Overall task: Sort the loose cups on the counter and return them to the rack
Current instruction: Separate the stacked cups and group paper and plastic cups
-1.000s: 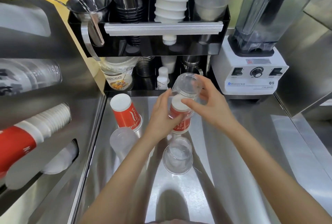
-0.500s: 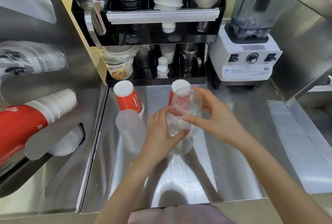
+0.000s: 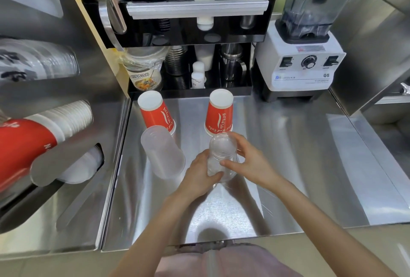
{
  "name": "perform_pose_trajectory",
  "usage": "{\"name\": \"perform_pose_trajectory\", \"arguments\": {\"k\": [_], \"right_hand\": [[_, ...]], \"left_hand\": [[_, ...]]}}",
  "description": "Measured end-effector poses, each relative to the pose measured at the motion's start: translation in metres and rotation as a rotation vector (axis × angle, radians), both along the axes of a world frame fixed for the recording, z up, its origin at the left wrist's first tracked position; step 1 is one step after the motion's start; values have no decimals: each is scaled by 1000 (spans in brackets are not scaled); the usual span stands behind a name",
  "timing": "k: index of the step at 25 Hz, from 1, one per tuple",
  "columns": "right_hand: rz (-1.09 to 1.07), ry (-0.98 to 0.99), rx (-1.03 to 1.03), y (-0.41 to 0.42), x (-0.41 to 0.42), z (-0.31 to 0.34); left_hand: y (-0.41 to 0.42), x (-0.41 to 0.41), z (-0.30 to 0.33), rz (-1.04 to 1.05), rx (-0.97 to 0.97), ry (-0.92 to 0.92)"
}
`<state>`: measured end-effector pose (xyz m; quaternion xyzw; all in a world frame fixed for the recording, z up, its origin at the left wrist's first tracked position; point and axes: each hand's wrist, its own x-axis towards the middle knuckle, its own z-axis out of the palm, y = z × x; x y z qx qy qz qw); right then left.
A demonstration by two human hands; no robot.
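A: Grip status?
B: Left hand [image 3: 199,177] and right hand [image 3: 248,165] both clasp the clear cups [image 3: 221,159], inverted, nested, on the counter [image 3: 288,165].
A: Surroundings?
B: Frosted cup [image 3: 162,152] left of grip; red cup [image 3: 219,113] just beyond; second red cup [image 3: 156,114] beyond-left.

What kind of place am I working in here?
Most likely a drink shop's prep counter: a blender, racked stacks of disposable cups, and a stainless counter with loose red paper cups.

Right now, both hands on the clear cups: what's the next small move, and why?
Probably press the top clear cup fully down, nesting the pair. The right hand holds it inverted over the lower clear cup, which the left hand grips; they look only partly nested.
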<state>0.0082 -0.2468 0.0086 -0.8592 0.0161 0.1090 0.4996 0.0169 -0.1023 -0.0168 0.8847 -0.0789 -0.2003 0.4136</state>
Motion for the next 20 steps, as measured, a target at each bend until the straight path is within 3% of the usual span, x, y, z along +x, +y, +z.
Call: {"name": "perform_pose_trajectory", "arguments": {"k": [10,13,17,20], "right_hand": [[100,84,-53,-5,0,-1],[139,88,-64,-17,5,8],[-17,3,-39,-32,24,9],[-113,-41,-68,-32,51,8]], "left_hand": [[11,12,-1,-62,-13,49],[11,18,19,-3,-65,-29],[11,38,49,29,-137,-179],[5,64,68,-12,-69,-303]]}}
